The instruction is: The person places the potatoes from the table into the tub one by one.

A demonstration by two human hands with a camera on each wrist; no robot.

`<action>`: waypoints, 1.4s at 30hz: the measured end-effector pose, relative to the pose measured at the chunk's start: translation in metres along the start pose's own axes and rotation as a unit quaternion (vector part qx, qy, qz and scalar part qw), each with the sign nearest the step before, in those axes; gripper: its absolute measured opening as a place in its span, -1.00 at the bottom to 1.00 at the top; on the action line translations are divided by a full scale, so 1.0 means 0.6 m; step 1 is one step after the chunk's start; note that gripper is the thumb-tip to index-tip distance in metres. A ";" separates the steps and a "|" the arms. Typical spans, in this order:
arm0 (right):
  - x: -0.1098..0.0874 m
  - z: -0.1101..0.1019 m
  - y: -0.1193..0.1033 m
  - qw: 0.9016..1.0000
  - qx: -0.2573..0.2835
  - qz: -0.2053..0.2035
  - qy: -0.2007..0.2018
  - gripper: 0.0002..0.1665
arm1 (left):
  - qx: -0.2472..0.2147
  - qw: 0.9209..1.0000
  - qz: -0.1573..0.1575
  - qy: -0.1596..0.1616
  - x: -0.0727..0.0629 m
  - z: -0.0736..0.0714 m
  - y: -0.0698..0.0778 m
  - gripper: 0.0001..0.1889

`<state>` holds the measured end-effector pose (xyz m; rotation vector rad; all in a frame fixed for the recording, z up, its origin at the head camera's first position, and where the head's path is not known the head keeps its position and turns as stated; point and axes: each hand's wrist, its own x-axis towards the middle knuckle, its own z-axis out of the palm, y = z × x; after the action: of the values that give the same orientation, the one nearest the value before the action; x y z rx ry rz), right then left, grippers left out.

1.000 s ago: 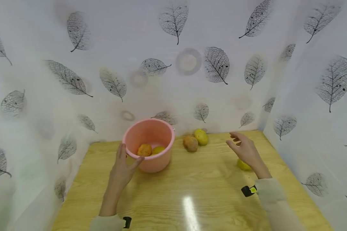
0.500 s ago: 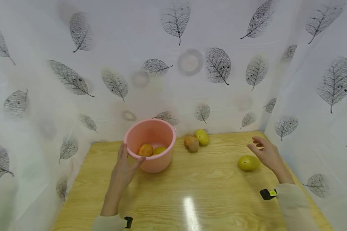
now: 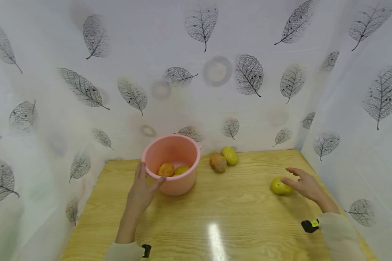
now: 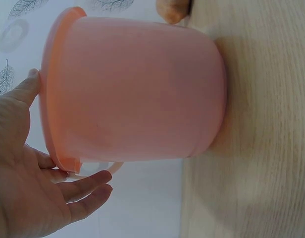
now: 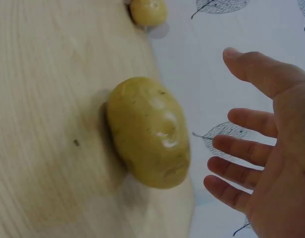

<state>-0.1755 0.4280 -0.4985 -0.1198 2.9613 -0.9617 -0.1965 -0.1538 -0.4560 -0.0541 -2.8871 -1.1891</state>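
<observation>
A pink plastic bucket (image 3: 179, 186) stands at the back left of the table. Against its rim rests my left hand (image 3: 139, 194), thumb and fingers spread; the left wrist view shows the thumb tip on the rim and fingers near the handle (image 4: 115, 168). Inside the bucket lie a brownish-orange lump (image 3: 166, 169) and a yellow potato (image 3: 181, 170), partly hidden by the rim. On the right, my right hand (image 3: 308, 186) hovers close beside another yellow potato (image 5: 147, 131). Its fingers are parted, and a gap shows between them and the potato in the right wrist view.
Right of the bucket, a brownish round lump (image 3: 217, 163) sits against a yellow potato (image 3: 230, 156) near the back edge. Leaf-printed white sheeting (image 3: 183, 105) encloses the wooden table (image 3: 245, 217) at the back and sides.
My right hand has moved right, then down towards the single yellow potato at the right. My left hand stays at the bucket rim. The head view has shifted slightly.
</observation>
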 end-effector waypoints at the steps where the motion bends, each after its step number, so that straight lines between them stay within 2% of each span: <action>1: 0.000 0.003 0.005 1.000 0.000 0.004 -0.003 -0.11 | 0.000 1.000 0.000 -0.001 0.000 0.000 0.000 0.18; 10: -0.002 0.030 0.040 0.999 0.003 0.040 -0.020 0.00 | 0.002 1.000 -0.002 -0.001 0.000 -0.001 0.003 0.18; 14: -0.002 0.041 0.053 0.999 -0.010 0.037 -0.015 0.01 | 0.005 1.000 -0.004 -0.002 0.000 -0.001 0.003 0.18; 31: -0.008 0.057 0.063 0.999 -0.016 0.031 -0.011 0.13 | 0.010 1.000 -0.007 -0.003 0.002 0.000 0.001 0.20; 42: -0.015 0.065 0.069 0.999 -0.012 0.032 -0.002 0.09 | 0.008 1.000 -0.002 0.001 0.001 0.001 0.000 0.17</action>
<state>-0.1675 0.4395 -0.5544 -0.0262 2.9534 -0.9186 -0.1970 -0.1531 -0.4565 -0.0464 -2.8961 -1.1653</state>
